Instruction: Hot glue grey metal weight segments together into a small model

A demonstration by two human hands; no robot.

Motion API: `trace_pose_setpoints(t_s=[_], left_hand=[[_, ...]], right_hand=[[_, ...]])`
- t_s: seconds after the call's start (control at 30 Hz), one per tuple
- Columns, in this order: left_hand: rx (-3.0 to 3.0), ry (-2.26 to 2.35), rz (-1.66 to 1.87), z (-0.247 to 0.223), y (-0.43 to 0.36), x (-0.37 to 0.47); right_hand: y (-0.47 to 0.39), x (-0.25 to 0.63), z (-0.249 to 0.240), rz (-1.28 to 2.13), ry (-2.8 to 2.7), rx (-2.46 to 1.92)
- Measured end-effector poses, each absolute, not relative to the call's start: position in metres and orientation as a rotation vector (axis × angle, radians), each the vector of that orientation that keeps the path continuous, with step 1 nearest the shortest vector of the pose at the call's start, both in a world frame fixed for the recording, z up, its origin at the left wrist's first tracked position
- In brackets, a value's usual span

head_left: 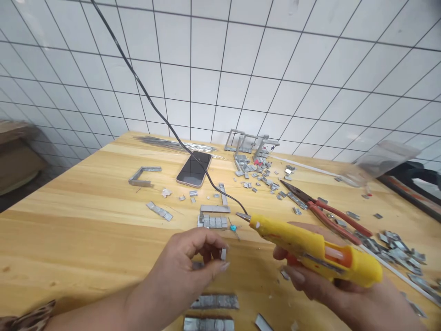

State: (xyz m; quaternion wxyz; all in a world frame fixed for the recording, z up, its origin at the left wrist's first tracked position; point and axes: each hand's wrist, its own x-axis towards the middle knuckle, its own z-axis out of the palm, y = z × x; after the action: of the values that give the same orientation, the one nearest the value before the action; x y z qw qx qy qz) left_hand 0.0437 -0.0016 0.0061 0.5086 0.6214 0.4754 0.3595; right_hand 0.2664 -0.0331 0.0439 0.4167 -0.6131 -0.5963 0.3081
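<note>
My right hand (320,285) is wrapped round a yellow glue gun (296,243), whose metal nozzle points left and has a clear glue stick showing at its rear. In my left hand (186,266), thumb and forefinger pinch a small grey metal piece (223,253). Just beyond the left hand lie a flat grey strip (215,209) and a segmented grey piece (215,222). A small blue-bodied part (233,228) with thin leads sits beside them. Nearer me are a segmented grey strip (217,301) and a second one (208,324).
A black cord (155,108) hangs across the view behind the nozzle. Further back are a phone (195,169), a bundle of thin rods (172,143) and grey frame-like structures (251,145). Red-handled pliers (327,211) and scattered metal bits (396,248) lie right. A bracket-shaped piece (143,174) lies left.
</note>
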Motion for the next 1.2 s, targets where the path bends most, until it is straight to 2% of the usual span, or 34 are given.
trace_pose_setpoints(t_s=[0.27,0.73,1.2], left_hand=[[1.747,0.984,1.000,0.003,0.004,0.043],[1.798,1.060,0.936,0.001,0.004,0.043],[1.820,1.011,0.912,0.000,0.004,0.043]], right_hand=[[-0.035,0.279,0.049,0.898,-1.607,-1.588],[-0.035,0.278,0.049,0.953,-1.798,-1.627],[-0.037,0.276,0.044,0.801,-1.881,-1.681]])
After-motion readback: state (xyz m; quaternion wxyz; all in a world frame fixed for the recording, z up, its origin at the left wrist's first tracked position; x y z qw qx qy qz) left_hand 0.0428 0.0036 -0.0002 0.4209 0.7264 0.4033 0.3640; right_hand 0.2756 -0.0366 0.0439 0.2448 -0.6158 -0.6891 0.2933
